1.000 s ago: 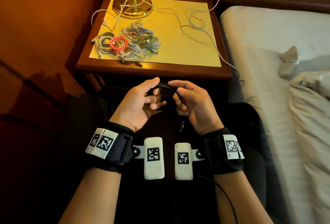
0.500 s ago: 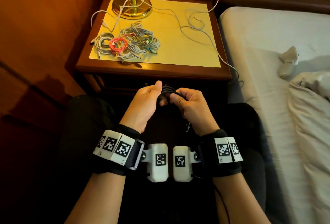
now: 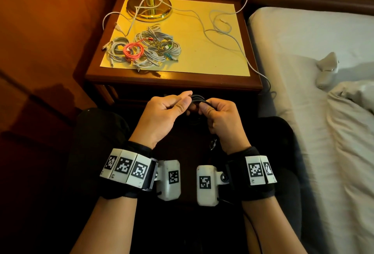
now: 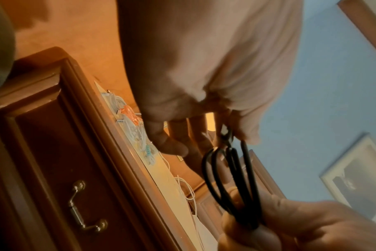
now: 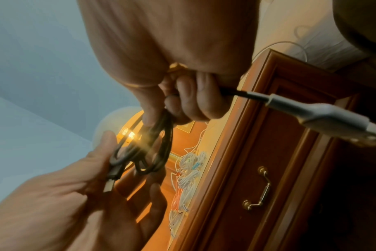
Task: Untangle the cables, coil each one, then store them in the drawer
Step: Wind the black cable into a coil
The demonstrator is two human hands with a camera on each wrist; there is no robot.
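A black cable (image 3: pixel 197 99) is gathered into a narrow coil in front of the nightstand, over my lap. My left hand (image 3: pixel 183 102) pinches one end of the coil between thumb and forefinger (image 4: pixel 225 134). My right hand (image 3: pixel 208 109) grips the other end with curled fingers. The cable's grey USB plug (image 5: pixel 322 118) sticks out below that fist. A pile of coiled white cables (image 3: pixel 153 51) with a pink coil (image 3: pixel 133 50) lies on the nightstand top. A loose white cable (image 3: pixel 220 31) trails across it. The drawer front (image 5: pixel 275 169) with its brass handle (image 4: pixel 84 212) is closed.
The wooden nightstand (image 3: pixel 174 80) stands straight ahead, with a brass lamp base (image 3: pixel 148 8) at its back. A bed (image 3: pixel 303 55) with a white object (image 3: pixel 326 69) and a rumpled blanket (image 3: pixel 354 132) is on the right. A wood-panelled wall is on the left.
The hands have drawn together and the open black loop has been squeezed into a narrow bundle. My left hand has turned thumb-up and shifted to a pinch.
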